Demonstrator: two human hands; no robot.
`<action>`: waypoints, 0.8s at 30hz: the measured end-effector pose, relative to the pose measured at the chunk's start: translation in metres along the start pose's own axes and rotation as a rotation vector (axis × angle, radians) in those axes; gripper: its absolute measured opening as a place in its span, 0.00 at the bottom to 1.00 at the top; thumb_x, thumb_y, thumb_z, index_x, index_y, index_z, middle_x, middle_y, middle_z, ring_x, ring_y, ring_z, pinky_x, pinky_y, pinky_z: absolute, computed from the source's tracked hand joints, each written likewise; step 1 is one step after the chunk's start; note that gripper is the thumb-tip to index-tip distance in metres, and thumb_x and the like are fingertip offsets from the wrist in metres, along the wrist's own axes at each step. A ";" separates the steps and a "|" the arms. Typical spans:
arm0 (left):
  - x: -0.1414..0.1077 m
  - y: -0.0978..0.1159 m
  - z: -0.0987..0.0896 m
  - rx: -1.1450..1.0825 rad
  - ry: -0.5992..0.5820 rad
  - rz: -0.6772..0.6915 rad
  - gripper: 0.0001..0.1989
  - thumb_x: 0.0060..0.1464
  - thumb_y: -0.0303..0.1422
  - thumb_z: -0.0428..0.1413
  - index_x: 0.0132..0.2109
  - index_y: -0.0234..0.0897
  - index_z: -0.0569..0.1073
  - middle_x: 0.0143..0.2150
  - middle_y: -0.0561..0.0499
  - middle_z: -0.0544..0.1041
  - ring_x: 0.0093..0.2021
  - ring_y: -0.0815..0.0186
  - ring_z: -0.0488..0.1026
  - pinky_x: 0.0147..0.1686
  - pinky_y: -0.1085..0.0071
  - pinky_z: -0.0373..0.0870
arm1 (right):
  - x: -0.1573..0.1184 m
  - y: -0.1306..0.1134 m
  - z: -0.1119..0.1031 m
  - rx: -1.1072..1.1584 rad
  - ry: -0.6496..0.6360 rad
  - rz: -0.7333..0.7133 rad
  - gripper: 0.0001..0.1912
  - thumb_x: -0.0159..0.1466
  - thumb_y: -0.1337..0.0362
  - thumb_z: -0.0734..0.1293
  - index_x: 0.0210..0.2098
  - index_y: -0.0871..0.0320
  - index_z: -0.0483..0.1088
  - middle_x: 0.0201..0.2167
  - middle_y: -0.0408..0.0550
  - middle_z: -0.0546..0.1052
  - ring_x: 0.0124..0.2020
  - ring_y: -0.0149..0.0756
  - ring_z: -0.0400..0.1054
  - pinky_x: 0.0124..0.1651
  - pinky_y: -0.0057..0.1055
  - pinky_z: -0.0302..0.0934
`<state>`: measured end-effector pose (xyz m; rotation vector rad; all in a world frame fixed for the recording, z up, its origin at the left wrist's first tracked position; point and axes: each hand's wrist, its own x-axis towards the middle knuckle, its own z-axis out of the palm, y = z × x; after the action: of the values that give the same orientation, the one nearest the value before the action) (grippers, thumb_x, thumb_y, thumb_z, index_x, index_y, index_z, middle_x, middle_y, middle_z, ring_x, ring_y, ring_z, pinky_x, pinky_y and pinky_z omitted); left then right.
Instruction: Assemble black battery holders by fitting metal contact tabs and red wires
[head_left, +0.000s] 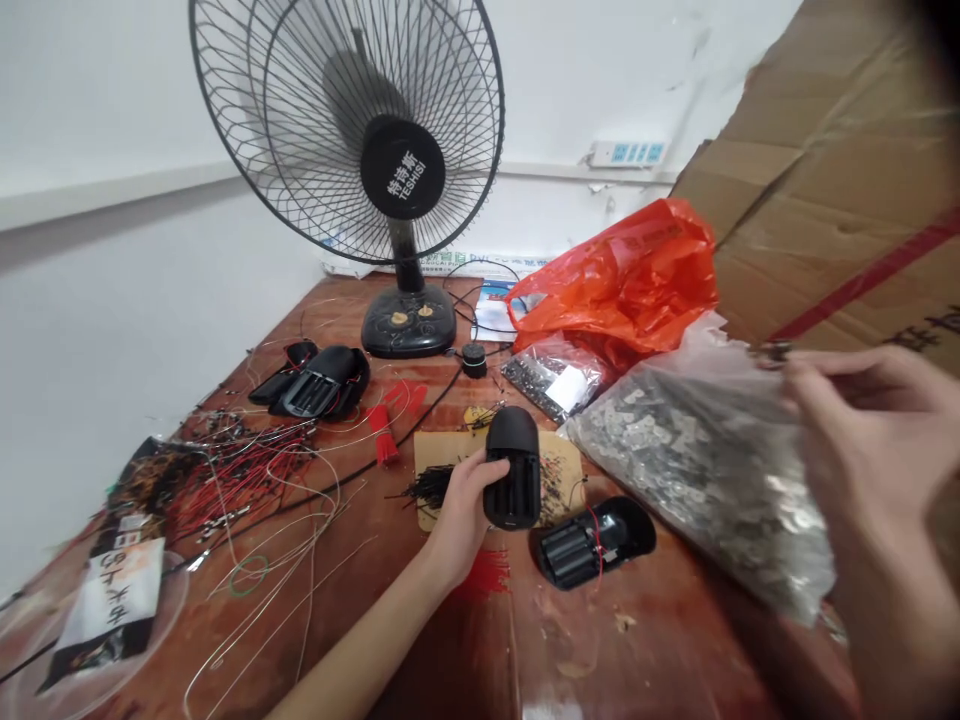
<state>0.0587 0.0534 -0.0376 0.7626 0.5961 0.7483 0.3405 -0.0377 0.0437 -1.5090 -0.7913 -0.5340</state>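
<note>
The left hand (pixel 466 505) is gripping a black battery casing (pixel 513 466), holding it upright just above the wooden table (pixel 450 640), its open slots facing the camera. The right hand (pixel 870 440), raised close to the camera, is pinching a small metal piece (pixel 776 350) between its fingertips, right over a clear bag of metal contacts (pixel 697 470). A second black casing (pixel 592 542) is lying just right of the left hand, and a desk fan (pixel 352 140) is standing well beyond it.
</note>
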 end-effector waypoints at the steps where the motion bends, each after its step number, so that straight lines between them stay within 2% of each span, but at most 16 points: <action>1: 0.000 -0.001 0.000 0.013 0.033 -0.002 0.13 0.52 0.36 0.61 0.41 0.31 0.76 0.36 0.46 0.77 0.36 0.62 0.76 0.36 0.69 0.73 | -0.010 -0.006 0.005 0.151 -0.054 0.036 0.03 0.51 0.73 0.72 0.26 0.61 0.75 0.24 0.47 0.75 0.23 0.31 0.66 0.30 0.30 0.58; 2: 0.001 -0.001 -0.001 0.036 0.065 -0.002 0.13 0.51 0.35 0.62 0.41 0.31 0.76 0.37 0.47 0.77 0.37 0.63 0.76 0.37 0.71 0.73 | -0.020 -0.014 0.010 0.210 -0.100 0.063 0.02 0.53 0.72 0.71 0.25 0.61 0.73 0.22 0.45 0.73 0.23 0.30 0.65 0.29 0.30 0.58; 4: 0.002 -0.003 -0.003 0.084 0.093 0.008 0.13 0.50 0.35 0.63 0.43 0.33 0.77 0.38 0.48 0.77 0.38 0.65 0.75 0.39 0.72 0.72 | -0.044 -0.030 0.021 0.271 -0.185 0.092 0.04 0.55 0.70 0.71 0.26 0.61 0.72 0.27 0.47 0.75 0.27 0.32 0.68 0.30 0.29 0.60; 5: 0.003 -0.004 -0.004 0.104 0.086 0.018 0.13 0.51 0.35 0.63 0.43 0.33 0.77 0.38 0.48 0.77 0.38 0.65 0.75 0.39 0.73 0.72 | -0.058 -0.038 0.027 0.318 -0.263 0.114 0.05 0.57 0.69 0.71 0.26 0.60 0.70 0.30 0.48 0.76 0.32 0.35 0.71 0.33 0.30 0.62; 6: 0.003 -0.005 -0.004 0.118 0.070 0.028 0.13 0.52 0.35 0.62 0.44 0.33 0.76 0.38 0.48 0.77 0.37 0.66 0.75 0.39 0.73 0.72 | -0.072 -0.045 0.034 0.370 -0.357 0.149 0.06 0.59 0.68 0.70 0.26 0.60 0.70 0.31 0.48 0.76 0.33 0.35 0.72 0.33 0.29 0.62; 7: 0.002 -0.005 -0.004 0.127 0.053 0.038 0.14 0.53 0.36 0.62 0.45 0.34 0.76 0.38 0.48 0.77 0.36 0.65 0.75 0.38 0.72 0.72 | -0.086 -0.050 0.040 0.448 -0.464 0.224 0.06 0.60 0.67 0.69 0.27 0.60 0.70 0.31 0.47 0.76 0.29 0.32 0.70 0.28 0.26 0.59; 8: 0.002 -0.005 -0.004 0.129 0.034 0.046 0.15 0.54 0.37 0.61 0.46 0.34 0.75 0.38 0.48 0.77 0.36 0.65 0.75 0.37 0.71 0.72 | -0.100 -0.054 0.047 0.630 -0.586 0.408 0.07 0.61 0.67 0.70 0.27 0.60 0.69 0.32 0.46 0.76 0.25 0.28 0.65 0.25 0.25 0.56; 11: 0.000 -0.005 -0.001 0.146 0.018 0.062 0.16 0.56 0.39 0.60 0.49 0.36 0.73 0.39 0.49 0.77 0.35 0.65 0.74 0.36 0.70 0.73 | -0.133 -0.056 0.063 0.814 -0.765 0.608 0.10 0.63 0.64 0.69 0.27 0.60 0.67 0.30 0.45 0.74 0.20 0.25 0.58 0.24 0.25 0.55; 16: 0.004 -0.008 -0.004 0.280 0.112 0.123 0.18 0.56 0.43 0.60 0.47 0.36 0.72 0.41 0.49 0.74 0.38 0.67 0.71 0.37 0.72 0.72 | -0.154 -0.045 0.071 0.899 -0.867 0.736 0.13 0.63 0.62 0.70 0.25 0.60 0.65 0.23 0.43 0.72 0.20 0.26 0.61 0.27 0.26 0.55; 21: 0.010 -0.011 -0.009 0.409 0.146 0.176 0.17 0.54 0.41 0.63 0.44 0.33 0.74 0.39 0.49 0.76 0.39 0.69 0.70 0.41 0.76 0.68 | -0.155 -0.037 0.070 0.917 -0.901 0.816 0.11 0.62 0.65 0.69 0.26 0.60 0.66 0.22 0.43 0.73 0.20 0.25 0.61 0.27 0.25 0.52; 24: 0.011 -0.010 -0.008 0.428 0.171 0.189 0.17 0.54 0.41 0.63 0.43 0.33 0.74 0.38 0.51 0.76 0.38 0.69 0.70 0.40 0.76 0.68 | -0.152 -0.036 0.069 0.931 -0.959 0.833 0.07 0.61 0.67 0.69 0.27 0.60 0.68 0.22 0.44 0.74 0.22 0.28 0.65 0.28 0.25 0.55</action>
<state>0.0630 0.0603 -0.0523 1.1689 0.8619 0.8779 0.2060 0.0052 -0.0518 -0.9779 -0.8274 1.1312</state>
